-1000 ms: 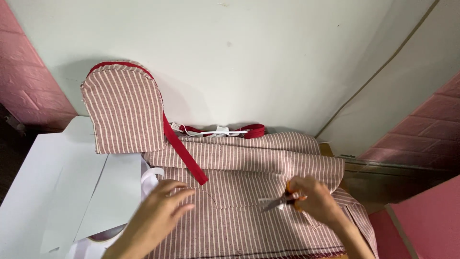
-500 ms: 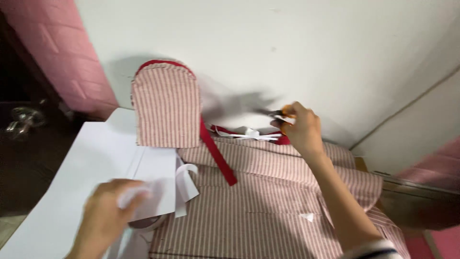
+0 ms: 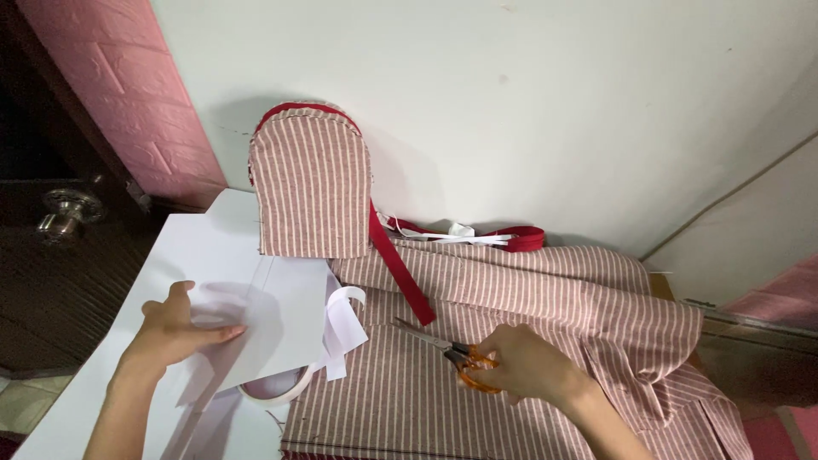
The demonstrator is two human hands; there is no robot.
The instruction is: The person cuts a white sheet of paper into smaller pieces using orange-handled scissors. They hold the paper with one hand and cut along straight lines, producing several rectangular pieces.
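The right hand [image 3: 532,368] is closed around the orange handles of a pair of scissors [image 3: 450,349]; the metal blades point up and to the left, lying low over the striped fabric [image 3: 545,290]; whether the blades touch the cloth cannot be told; their tips stop just short of the lower end of a red strap [image 3: 400,268].

The left hand [image 3: 175,328] grips nothing; it lies flat, palm down and fingers spread, on a sheet of white paper [image 3: 281,298] at the left; more white sheets lie under and around it, covering that side of the worktop [image 3: 94,383]; a roll of white tape [image 3: 277,388] peeps out from beneath the paper's lower edge, touching the fabric's left border; loose white strips [image 3: 345,324] curl over the paper's right edge onto the cloth.

The striped fabric, pink-brown with thin pale lines, spreads across the middle and right in folded layers; a rounded, arch-shaped piece of the same striped cloth [image 3: 311,183], edged in red at the top, stands upright against the pale wall [image 3: 528,102]; the red strap runs from its right side diagonally down across the fabric; a second length of red webbing [image 3: 515,237] lies along the wall behind, with a thin white strip [image 3: 447,236] over it.

At the far left, a dark door [image 3: 51,281] with 1 metal knob [image 3: 64,213] stands beside a pink brick-patterned wall [image 3: 111,77].
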